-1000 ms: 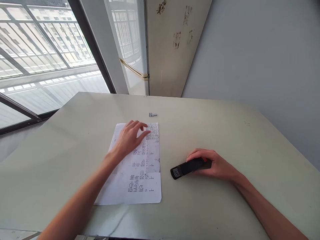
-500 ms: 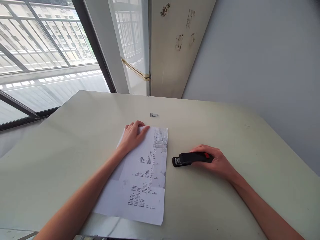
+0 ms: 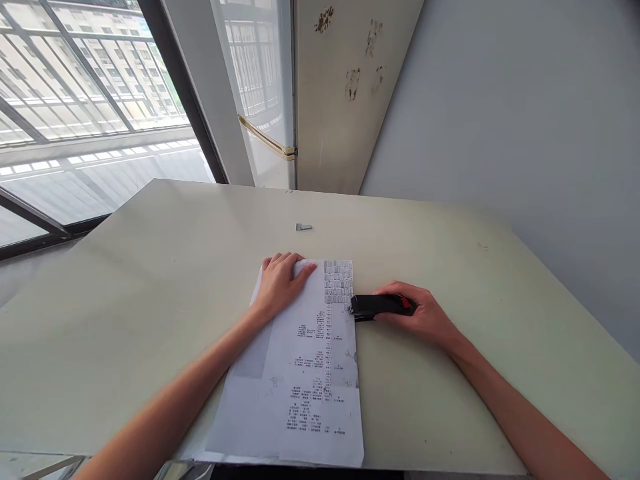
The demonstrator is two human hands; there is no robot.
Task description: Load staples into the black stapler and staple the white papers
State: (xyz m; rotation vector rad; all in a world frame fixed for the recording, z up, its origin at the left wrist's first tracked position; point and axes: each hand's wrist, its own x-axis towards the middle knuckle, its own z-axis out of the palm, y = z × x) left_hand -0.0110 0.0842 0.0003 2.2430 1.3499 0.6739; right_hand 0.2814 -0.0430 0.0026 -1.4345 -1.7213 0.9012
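Printed sheets of paper (image 3: 315, 400) lie on the table, their lower edge at the table's front. My left hand (image 3: 284, 283) grips their top edge near the left corner, thumb on the printed side and fingers along the edge. A black stapler (image 3: 377, 305) with a red mark is held in my right hand (image 3: 417, 310), fingers wrapped round its rear. The stapler's front end overlaps the right edge of the paper, just below a block of dense print. Its lower jaw at the front is hidden by the paper.
A small grey metal piece (image 3: 303, 227) lies beyond the paper on the pale table (image 3: 465, 260). A refrigerator (image 3: 345, 133) stands behind the table. A window (image 3: 85, 80) is on the left, a plain wall (image 3: 525, 113) on the right.
My left hand has slid the paper to the right and slightly toward me. The stapler has moved a little left and away from me, and its front now overlaps the paper's edge.
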